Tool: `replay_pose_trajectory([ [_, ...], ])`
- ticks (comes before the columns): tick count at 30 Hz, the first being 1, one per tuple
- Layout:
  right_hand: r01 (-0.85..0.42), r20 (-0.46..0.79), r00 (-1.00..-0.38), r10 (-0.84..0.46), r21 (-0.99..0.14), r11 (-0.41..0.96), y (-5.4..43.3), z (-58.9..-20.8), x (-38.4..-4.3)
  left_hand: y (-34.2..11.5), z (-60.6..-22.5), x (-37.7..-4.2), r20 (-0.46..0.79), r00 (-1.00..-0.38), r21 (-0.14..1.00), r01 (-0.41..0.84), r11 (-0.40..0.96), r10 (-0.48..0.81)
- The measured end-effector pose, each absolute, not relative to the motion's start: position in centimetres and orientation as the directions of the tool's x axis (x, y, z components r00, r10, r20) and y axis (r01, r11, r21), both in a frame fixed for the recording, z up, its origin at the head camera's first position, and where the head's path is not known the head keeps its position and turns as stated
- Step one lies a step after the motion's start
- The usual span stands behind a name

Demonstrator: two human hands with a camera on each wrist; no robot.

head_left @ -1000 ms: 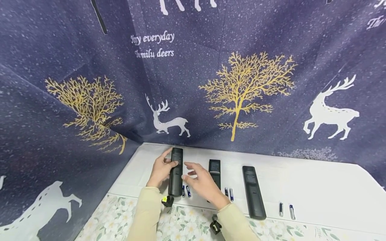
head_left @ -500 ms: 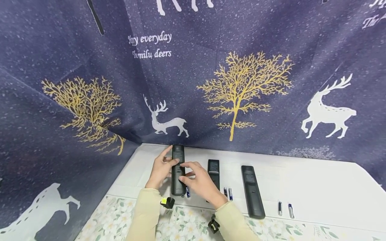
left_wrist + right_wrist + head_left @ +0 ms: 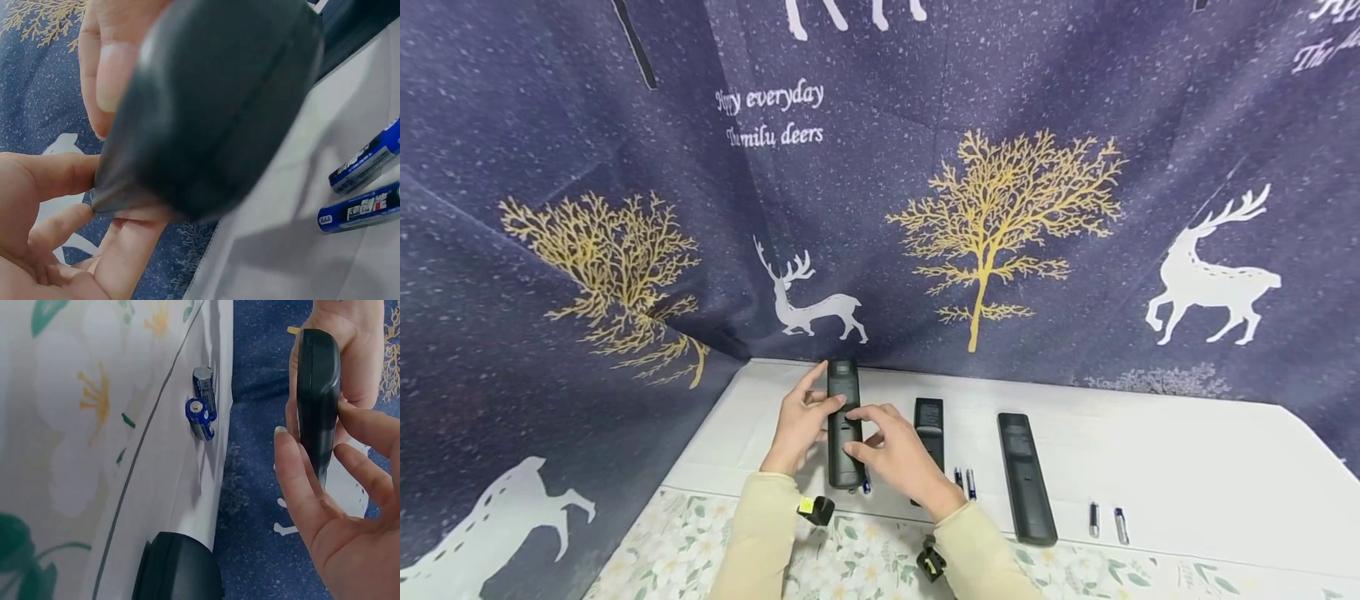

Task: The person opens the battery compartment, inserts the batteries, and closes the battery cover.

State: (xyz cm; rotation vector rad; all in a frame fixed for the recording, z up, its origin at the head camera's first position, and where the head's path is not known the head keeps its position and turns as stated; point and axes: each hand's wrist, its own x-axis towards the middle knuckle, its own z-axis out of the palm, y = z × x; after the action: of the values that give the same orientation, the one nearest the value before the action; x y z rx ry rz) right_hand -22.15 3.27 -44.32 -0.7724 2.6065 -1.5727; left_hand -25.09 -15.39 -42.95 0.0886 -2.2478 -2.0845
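Note:
My left hand (image 3: pixel 795 425) grips a black remote control (image 3: pixel 844 470) along its left side, with the thumb over the face turned up. Thumb and fingers of my right hand (image 3: pixel 901 457) close on the same remote from the right; how firmly they hold is hard to see. In the right wrist view, the remote control (image 3: pixel 320 375) appears end-on between the right hand's (image 3: pixel 350 531) thumb and fingers. Up close in the left wrist view, the blurred remote control (image 3: pixel 231 94) hides part of both hands. Two blue AAA batteries (image 3: pixel 359 209) lie beneath it on the table.
A second black remote control (image 3: pixel 929 417) lies behind the right hand, partly covered, with a pair of batteries (image 3: pixel 971 483) beside it. Farther right lie a third remote (image 3: pixel 1028 479) and two more batteries (image 3: pixel 1121 525). A printed curtain (image 3: pixel 880 183) hangs at the white table's (image 3: pixel 1150 450) back edge.
My right hand, apart from the remote control a second ago, now has its fingers and thumb on it. The remote has shifted slightly right and covers more of the nearby batteries.

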Motion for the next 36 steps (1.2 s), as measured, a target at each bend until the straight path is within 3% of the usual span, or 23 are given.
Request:
replay_pose_trajectory([
  [36,-0.425,0.243,-0.876,-0.417,-0.798,0.428,2.1,-44.2,-21.4,-15.8,-42.5,-24.9,0.028,-0.995,0.998,0.023,0.057,-0.092],
])
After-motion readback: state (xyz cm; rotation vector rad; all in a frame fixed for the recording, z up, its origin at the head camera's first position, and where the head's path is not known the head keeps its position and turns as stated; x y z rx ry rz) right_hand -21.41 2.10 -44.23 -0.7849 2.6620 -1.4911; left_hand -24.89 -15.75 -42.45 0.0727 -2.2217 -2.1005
